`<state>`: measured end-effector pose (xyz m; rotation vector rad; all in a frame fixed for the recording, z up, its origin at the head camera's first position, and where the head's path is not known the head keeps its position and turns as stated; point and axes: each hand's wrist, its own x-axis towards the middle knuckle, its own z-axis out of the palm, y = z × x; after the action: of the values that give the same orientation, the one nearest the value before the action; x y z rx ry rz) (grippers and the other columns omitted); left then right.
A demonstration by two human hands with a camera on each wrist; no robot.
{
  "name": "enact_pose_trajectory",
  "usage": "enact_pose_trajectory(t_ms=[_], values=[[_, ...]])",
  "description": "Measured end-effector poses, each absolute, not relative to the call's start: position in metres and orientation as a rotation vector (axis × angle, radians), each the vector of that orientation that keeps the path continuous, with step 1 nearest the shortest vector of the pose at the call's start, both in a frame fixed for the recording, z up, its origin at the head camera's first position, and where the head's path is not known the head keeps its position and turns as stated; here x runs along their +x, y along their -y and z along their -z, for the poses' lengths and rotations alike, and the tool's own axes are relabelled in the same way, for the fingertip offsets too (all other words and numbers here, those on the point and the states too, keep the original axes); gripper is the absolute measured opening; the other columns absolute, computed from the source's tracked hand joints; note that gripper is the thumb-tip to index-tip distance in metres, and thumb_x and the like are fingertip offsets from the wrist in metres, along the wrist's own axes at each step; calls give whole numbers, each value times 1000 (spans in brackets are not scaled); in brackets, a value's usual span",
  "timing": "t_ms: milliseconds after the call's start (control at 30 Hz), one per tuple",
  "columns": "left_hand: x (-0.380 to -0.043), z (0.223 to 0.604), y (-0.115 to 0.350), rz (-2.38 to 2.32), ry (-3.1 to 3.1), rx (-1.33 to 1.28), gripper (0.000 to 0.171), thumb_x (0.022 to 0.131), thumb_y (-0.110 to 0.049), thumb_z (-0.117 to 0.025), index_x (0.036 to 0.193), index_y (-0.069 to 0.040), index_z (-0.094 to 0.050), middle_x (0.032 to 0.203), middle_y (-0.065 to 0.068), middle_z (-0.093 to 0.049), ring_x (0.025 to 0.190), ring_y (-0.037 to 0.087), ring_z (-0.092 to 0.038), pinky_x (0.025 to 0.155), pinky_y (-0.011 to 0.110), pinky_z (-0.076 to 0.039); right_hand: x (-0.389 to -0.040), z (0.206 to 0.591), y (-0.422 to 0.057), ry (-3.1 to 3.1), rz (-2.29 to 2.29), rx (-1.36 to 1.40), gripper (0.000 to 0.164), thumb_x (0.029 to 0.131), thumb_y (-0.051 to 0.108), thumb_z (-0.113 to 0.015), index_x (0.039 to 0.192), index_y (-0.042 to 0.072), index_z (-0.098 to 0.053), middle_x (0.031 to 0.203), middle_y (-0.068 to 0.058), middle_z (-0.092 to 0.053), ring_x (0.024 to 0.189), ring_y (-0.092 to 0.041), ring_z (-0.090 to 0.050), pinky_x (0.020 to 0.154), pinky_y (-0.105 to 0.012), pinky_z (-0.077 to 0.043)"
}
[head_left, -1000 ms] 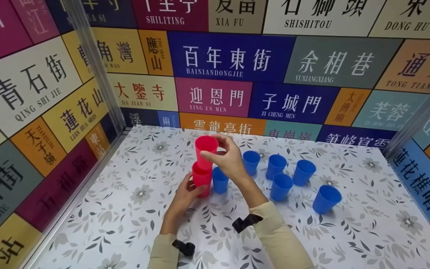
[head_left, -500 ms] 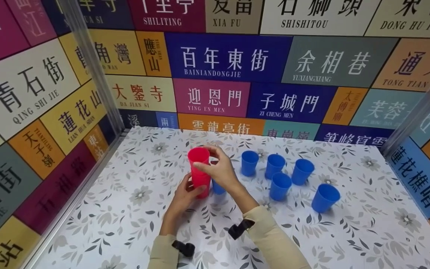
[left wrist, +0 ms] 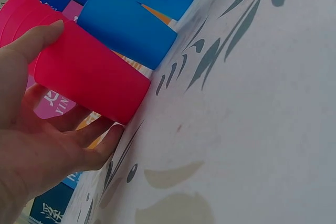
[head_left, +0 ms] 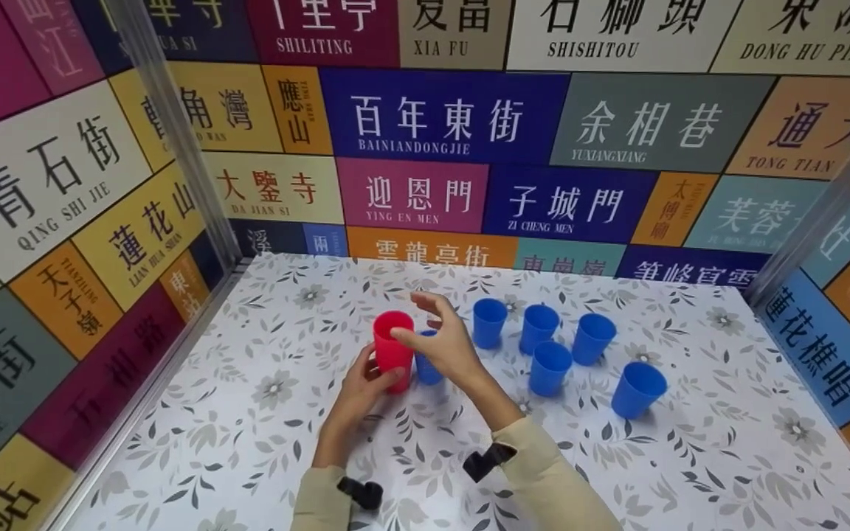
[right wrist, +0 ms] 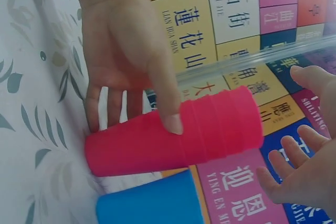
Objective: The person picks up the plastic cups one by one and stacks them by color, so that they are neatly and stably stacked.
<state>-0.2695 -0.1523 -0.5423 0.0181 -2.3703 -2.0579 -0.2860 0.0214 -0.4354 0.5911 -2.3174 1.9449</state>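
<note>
Left wrist view: left hand (left wrist: 47,145) gripped the nested red cups (left wrist: 94,72), thumb one side, fingers the other, base down at the worktop (left wrist: 252,129). Judged risk: a careless twist of that wrist could knock the near blue cup (left wrist: 128,30), just beside; contact unclear.

Right wrist view: right hand (right wrist: 310,171) loosely spread, holding nothing, clear of the stack. A hasty swing back might tip so tall a pile; pressing down hard might jam the cups.

Head view: stack upright, nearer the worktop's left edge than its right; five more blue cups (head_left: 550,369) toward the right edge. Versus half a second earlier: top rim lower, right fingers off it.
</note>
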Motion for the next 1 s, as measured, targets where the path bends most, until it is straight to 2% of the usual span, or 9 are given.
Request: enact_pose_trajectory(t_ms=[300,467,567,733,867,1000], values=[[-271,542,152,2098,2354,36,79,89,-36,-76,155,-18,-36,151,17,-49,137,38,-50,113,52,-43,-271,417,-67,2198,-1895,594,58,85,17,-80,137,6,-56,141,-15,-58,133,-33,-51,113,-52,-41],[-270,538,153,2096,2360,70,80,89,-34,-76,156,-18,-34,152,17,-48,138,37,-48,115,52,-42,-263,416,-100,2157,-1878,555,55,86,8,-77,137,5,-55,141,-14,-58,135,-28,-51,113,-52,-41],[-270,537,153,2101,2333,73,77,90,-30,-75,155,-16,-36,152,18,-48,137,37,-50,113,50,-44,-261,420,-120,2157,-1874,505,55,87,7,-76,138,7,-55,141,-10,-58,135,-23,-52,112,-47,-42],[-270,538,156,2090,2287,67,72,89,-23,-76,150,-11,-41,147,22,-51,132,38,-53,110,49,-47,-262,427,-148,2175,-1883,378,53,90,7,-74,138,4,-54,141,-13,-57,133,-20,-53,109,-33,-46],[-270,536,161,2087,2280,68,79,87,-21,-77,152,-7,-35,148,26,-47,134,41,-51,112,49,-45,-261,434,-167,2153,-1882,348,52,90,3,-72,138,0,-53,139,-15,-57,127,-9,-55,105,-27,-48],[-268,526,170,2084,2241,52,86,87,-20,-78,156,-7,-28,151,27,-43,139,42,-46,115,52,-41,-260,441,-184,2135,-1851,337,51,90,0,-70,137,-2,-53,136,-14,-58,123,-5,-57,102,-23,-49]])
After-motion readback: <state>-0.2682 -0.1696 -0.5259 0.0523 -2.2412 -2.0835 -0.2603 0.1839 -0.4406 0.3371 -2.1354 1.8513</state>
